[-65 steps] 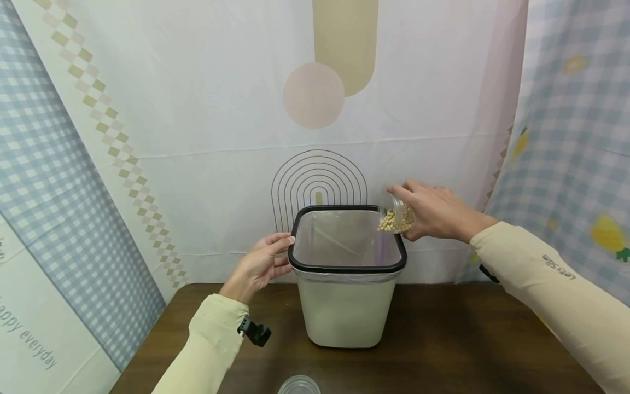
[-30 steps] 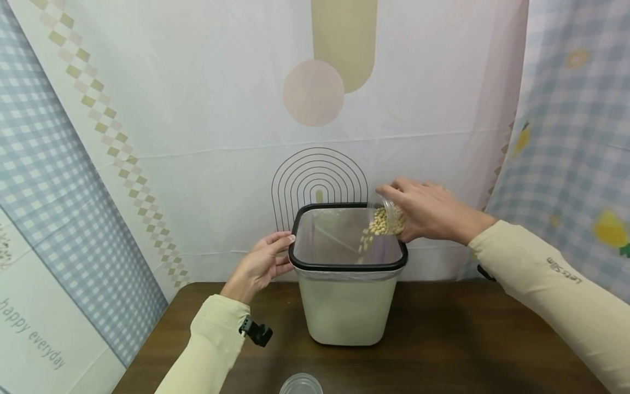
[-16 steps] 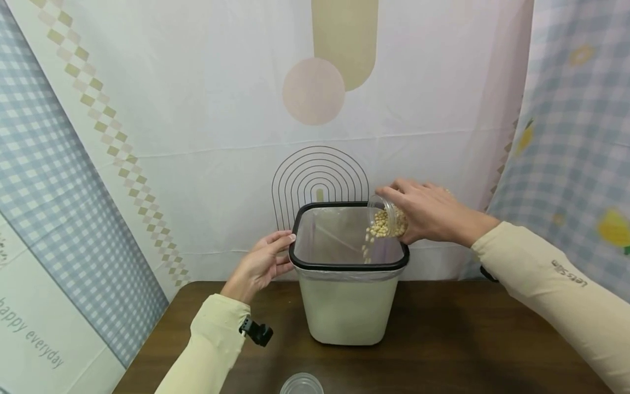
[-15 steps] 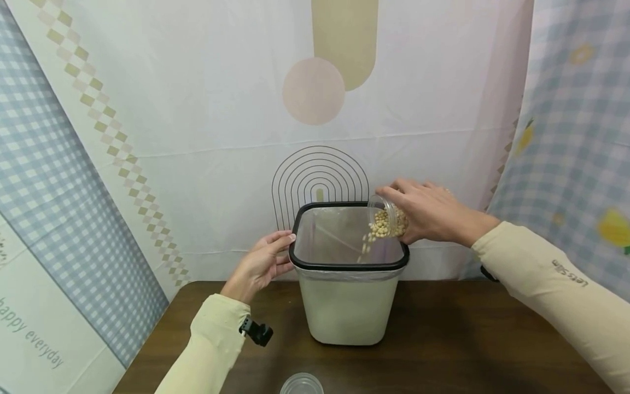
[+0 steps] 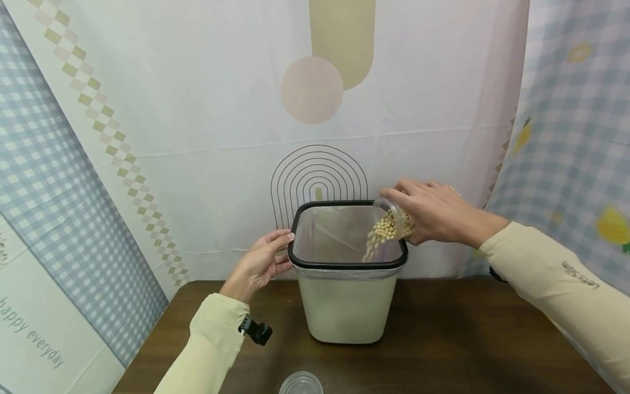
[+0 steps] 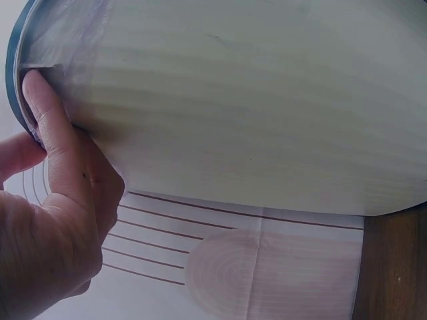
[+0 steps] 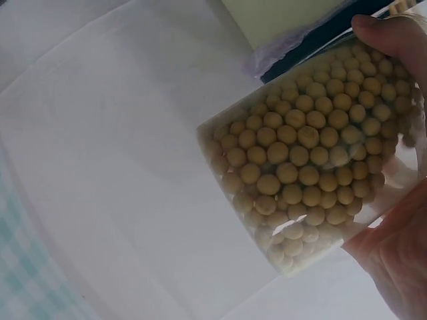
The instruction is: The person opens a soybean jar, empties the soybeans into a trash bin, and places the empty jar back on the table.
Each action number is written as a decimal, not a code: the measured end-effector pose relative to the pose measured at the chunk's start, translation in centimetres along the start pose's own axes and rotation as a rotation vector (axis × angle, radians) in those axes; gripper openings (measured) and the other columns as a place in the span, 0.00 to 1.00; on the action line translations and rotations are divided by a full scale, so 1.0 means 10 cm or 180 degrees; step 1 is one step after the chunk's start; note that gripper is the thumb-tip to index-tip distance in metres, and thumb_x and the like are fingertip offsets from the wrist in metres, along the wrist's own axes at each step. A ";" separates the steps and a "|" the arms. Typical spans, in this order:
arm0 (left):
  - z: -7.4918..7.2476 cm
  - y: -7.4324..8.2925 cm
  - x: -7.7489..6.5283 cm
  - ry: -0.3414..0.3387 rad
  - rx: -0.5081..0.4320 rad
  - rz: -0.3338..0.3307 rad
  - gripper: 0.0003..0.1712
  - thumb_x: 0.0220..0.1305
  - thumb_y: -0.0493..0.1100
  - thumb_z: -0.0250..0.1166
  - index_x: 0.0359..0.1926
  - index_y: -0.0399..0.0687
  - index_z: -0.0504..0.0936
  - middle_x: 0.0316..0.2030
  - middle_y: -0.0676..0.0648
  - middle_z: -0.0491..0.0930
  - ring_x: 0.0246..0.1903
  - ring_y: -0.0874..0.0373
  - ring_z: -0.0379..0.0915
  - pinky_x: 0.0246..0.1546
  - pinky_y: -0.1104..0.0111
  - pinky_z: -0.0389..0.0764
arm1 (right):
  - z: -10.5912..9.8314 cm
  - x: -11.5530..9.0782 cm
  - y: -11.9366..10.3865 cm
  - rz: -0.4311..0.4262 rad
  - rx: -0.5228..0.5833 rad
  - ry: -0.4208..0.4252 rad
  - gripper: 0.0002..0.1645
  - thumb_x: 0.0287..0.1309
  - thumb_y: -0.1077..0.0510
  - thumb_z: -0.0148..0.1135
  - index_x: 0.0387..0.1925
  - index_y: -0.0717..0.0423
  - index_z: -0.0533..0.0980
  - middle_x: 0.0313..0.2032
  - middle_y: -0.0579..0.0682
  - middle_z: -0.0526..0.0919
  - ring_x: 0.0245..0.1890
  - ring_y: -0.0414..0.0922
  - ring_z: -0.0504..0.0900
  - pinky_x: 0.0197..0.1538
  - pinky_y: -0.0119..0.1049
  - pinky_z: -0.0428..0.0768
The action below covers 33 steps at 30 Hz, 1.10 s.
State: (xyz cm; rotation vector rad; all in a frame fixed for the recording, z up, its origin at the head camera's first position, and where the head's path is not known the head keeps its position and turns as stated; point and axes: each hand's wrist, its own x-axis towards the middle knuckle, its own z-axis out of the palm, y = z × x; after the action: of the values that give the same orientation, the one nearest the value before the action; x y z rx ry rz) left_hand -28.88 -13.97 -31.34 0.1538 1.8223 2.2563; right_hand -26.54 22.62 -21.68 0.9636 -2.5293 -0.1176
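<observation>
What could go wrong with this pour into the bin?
1. The clear cup is tipped right at the bin's black rim, so beans may bounce off and scatter on the table.
2. The left hand only touches the rim lightly; the bin may shift.
3. The right hand's grip could slip.

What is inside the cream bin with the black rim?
The bin holds a clear plastic liner, and beans fall into it from the clear cup in the right hand. Its bottom is hidden by the front wall.
</observation>
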 end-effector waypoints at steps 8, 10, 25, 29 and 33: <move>-0.01 0.00 0.00 -0.0007 0.0012 0.0005 0.20 0.81 0.42 0.59 0.66 0.39 0.69 0.41 0.50 0.78 0.29 0.63 0.81 0.30 0.73 0.85 | 0.00 -0.04 0.02 -0.0069 0.0028 0.0015 0.62 0.32 0.58 0.91 0.73 0.52 0.70 0.57 0.56 0.78 0.51 0.54 0.81 0.53 0.65 0.79; -0.01 0.00 0.00 -0.0013 0.0016 0.0006 0.21 0.81 0.43 0.58 0.67 0.39 0.69 0.42 0.50 0.78 0.29 0.63 0.81 0.31 0.73 0.85 | -0.01 -0.05 0.02 -0.0060 0.0022 -0.0012 0.63 0.32 0.57 0.92 0.73 0.53 0.69 0.58 0.56 0.78 0.52 0.54 0.81 0.53 0.66 0.79; -0.01 -0.01 0.02 -0.0024 -0.0001 0.0003 0.20 0.81 0.42 0.59 0.66 0.39 0.69 0.43 0.49 0.77 0.29 0.63 0.81 0.31 0.73 0.85 | 0.00 -0.09 0.05 -0.0048 -0.0065 -0.0029 0.63 0.33 0.57 0.93 0.73 0.52 0.69 0.58 0.56 0.78 0.52 0.55 0.81 0.54 0.66 0.79; -0.01 -0.01 0.03 -0.0036 0.0004 0.0001 0.22 0.81 0.43 0.59 0.67 0.39 0.68 0.43 0.49 0.77 0.30 0.63 0.81 0.31 0.73 0.85 | 0.00 -0.10 0.06 -0.0046 -0.0098 0.0002 0.63 0.33 0.56 0.93 0.73 0.52 0.69 0.58 0.56 0.79 0.53 0.56 0.82 0.54 0.66 0.79; -0.01 0.00 0.02 -0.0027 0.0012 -0.0008 0.23 0.81 0.43 0.59 0.69 0.38 0.68 0.44 0.49 0.77 0.30 0.63 0.81 0.31 0.73 0.86 | 0.02 -0.09 0.06 -0.0050 -0.0107 0.0001 0.63 0.33 0.56 0.93 0.73 0.52 0.69 0.58 0.56 0.78 0.54 0.56 0.81 0.53 0.66 0.79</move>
State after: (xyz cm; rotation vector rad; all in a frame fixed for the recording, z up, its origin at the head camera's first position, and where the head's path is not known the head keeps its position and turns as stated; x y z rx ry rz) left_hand -29.08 -13.97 -31.41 0.1612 1.8218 2.2472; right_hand -26.38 23.62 -22.02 0.9705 -2.5116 -0.1642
